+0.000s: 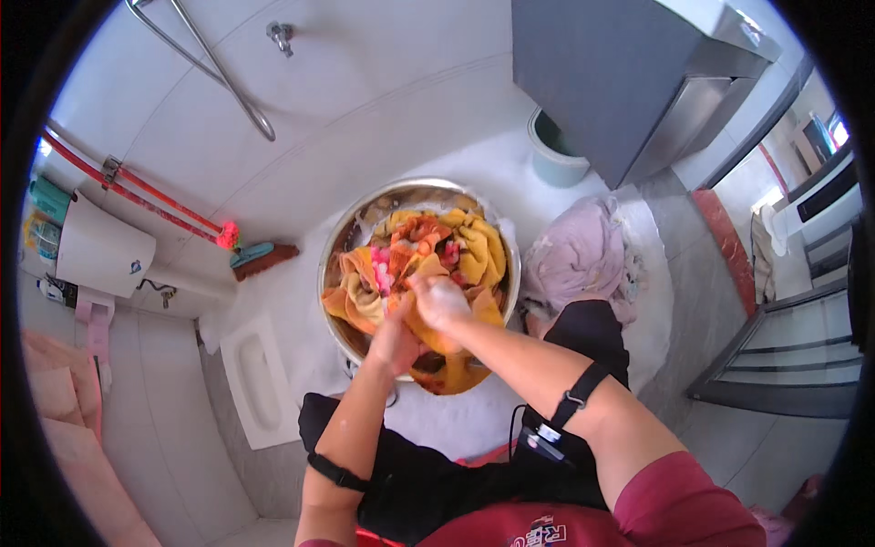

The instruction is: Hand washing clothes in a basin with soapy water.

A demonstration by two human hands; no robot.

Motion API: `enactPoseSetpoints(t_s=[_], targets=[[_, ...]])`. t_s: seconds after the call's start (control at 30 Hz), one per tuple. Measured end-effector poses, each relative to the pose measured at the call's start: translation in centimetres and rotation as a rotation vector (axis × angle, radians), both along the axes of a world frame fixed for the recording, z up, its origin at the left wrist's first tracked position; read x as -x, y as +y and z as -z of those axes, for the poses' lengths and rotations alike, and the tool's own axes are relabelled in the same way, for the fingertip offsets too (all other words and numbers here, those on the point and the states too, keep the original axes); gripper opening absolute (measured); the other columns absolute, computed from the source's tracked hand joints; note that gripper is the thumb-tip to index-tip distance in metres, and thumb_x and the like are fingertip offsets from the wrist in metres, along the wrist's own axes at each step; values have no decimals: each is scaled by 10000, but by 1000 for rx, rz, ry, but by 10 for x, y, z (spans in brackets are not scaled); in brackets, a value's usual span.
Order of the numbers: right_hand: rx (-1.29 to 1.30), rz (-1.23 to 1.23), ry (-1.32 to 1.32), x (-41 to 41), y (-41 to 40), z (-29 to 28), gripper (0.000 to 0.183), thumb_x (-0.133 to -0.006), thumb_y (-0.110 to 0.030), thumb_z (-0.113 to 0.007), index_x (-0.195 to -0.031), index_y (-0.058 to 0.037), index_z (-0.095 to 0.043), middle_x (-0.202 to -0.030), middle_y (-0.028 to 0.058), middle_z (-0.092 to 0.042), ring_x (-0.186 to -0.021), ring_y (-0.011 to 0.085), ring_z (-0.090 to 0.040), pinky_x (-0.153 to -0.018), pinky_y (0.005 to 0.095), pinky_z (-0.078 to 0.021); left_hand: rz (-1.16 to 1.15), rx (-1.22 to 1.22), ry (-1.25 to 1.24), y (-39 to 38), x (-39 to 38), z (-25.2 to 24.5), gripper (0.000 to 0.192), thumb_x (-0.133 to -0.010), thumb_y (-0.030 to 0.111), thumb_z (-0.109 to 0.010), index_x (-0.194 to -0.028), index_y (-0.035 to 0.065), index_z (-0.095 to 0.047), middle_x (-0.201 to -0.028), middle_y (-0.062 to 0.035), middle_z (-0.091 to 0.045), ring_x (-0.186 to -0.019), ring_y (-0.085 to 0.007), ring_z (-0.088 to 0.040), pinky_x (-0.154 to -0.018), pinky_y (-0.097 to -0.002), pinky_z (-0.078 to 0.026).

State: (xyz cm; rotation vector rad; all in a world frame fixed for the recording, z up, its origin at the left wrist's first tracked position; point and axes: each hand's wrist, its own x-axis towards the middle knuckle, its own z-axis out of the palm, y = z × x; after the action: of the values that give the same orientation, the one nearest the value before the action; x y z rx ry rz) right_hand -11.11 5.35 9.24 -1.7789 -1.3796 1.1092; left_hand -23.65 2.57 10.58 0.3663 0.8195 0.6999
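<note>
A round metal basin (329, 308) stands on the floor before me, holding a wet, bunched yellow and orange patterned cloth (485, 249). Part of the cloth hangs over the basin's near rim. My right hand (439, 301), with whitish suds on its back, grips a fold of it near the middle. Just left of and below it, my left hand (396, 342) lies against the same fold; its fingers are partly hidden, so its hold is unclear. White foam covers the floor around the basin.
A pale purple cloth heap (577, 249) lies right of the basin in foam. Behind are a light green bucket (560, 169) and a grey cabinet (601, 75). At left are a squat toilet (260, 383) and a broom (263, 258) against the wall.
</note>
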Motion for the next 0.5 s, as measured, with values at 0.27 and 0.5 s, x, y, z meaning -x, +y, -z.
enactPoseSetpoints(t_s=[0.27,0.5], targets=[[-223,-357,-321,7,-15,-20,402,-962,-362,-457,-762,-58,-627,-732,202,-652,-732,378,-662,-690,507,-511,-441,172,-144,20,8,95,319,-954,276,-503,-1176,55,-561,-989,-118,-664,-876,-262,-661,-763,-450,-559],[-426,-314,-288,40,-31,-22,407,-977,-323,-408,-741,-79,-633,-723,187,-671,-744,380,-670,-742,545,-504,-157,-89,-290,25,51,107,257,-977,199,-417,-1118,55,-576,-1069,-93,-638,-1021,-296,-616,-915,-474,-500]])
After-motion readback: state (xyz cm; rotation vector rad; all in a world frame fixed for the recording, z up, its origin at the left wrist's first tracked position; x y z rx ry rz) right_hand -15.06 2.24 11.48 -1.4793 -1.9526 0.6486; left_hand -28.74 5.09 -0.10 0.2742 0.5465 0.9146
